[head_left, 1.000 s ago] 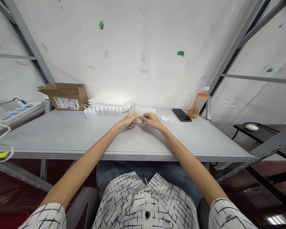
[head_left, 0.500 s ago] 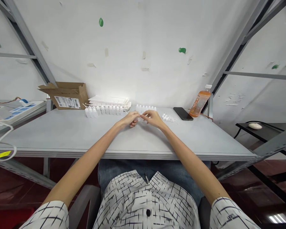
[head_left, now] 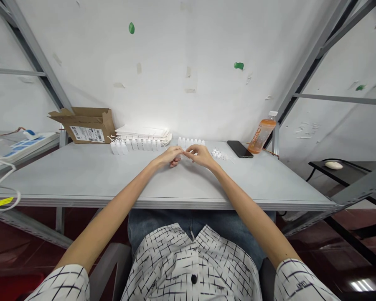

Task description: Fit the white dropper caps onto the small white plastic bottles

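My left hand (head_left: 171, 156) and my right hand (head_left: 200, 155) meet over the middle of the table. Both have their fingers closed, tips together, around something small and whitish that the fingers mostly hide. Just behind them stands a row of small white plastic bottles (head_left: 191, 142). To the left is another row of small white bottles (head_left: 141, 145), some with thin white tips on top. A little pile of small white pieces (head_left: 218, 154), perhaps caps or nozzles, lies to the right of my right hand.
On the grey table (head_left: 90, 175) are an open cardboard box (head_left: 87, 127), a stack of white papers or packets (head_left: 144, 132), a black phone (head_left: 240, 149) and a bottle of orange drink (head_left: 262, 133). A power strip (head_left: 28, 144) lies far left; a white mouse (head_left: 334, 165) rests on a black shelf at right.
The hands keep the same pinched pose, with only slight finger movement. The whole view has shifted by a few pixels.
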`<state>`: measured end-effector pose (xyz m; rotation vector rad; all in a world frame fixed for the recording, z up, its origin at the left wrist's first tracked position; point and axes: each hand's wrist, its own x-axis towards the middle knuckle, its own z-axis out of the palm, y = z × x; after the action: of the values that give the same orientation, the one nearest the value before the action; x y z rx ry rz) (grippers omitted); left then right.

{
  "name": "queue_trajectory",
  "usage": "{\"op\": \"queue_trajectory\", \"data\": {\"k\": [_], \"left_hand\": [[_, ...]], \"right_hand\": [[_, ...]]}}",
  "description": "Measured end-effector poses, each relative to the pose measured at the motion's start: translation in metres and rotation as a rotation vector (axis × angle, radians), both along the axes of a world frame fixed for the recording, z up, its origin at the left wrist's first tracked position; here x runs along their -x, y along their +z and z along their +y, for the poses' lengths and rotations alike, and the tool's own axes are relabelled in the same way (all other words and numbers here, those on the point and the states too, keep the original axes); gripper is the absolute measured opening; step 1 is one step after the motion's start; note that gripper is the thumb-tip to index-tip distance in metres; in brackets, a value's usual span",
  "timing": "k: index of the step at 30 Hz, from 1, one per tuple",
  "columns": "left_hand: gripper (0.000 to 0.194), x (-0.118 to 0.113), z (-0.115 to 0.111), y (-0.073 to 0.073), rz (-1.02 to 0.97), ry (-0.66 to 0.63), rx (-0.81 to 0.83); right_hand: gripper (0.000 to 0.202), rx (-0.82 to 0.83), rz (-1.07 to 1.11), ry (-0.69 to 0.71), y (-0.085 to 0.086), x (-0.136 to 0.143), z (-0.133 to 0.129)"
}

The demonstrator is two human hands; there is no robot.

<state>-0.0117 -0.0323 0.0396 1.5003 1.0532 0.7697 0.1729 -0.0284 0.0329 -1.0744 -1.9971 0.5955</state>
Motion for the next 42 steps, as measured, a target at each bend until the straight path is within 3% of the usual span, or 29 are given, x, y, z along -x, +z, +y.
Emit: {"op": "queue_trajectory", "data": {"k": [6,17,37,42], "left_hand": [[0.012,0.003,-0.003,0.006,0.015,0.034,-0.04],[0.009,0.001,0.005,-0.01,0.061,0.02,-0.093],[0.032,0.001,0.0,-0.01,0.152,-0.007,-0.197],[0.023,-0.001,-0.002,-0.007,0.213,-0.001,-0.248]], "right_hand": [[0.022,0.112,0.113,0.087,0.001,-0.001,0.001],[0.029,0.301,0.257,0.108,-0.005,-0.005,-0.004],[0.03,0.346,0.304,0.038,-0.007,-0.013,-0.002],[0.027,0.351,0.276,0.047,-0.009,-0.012,0.0]]}}
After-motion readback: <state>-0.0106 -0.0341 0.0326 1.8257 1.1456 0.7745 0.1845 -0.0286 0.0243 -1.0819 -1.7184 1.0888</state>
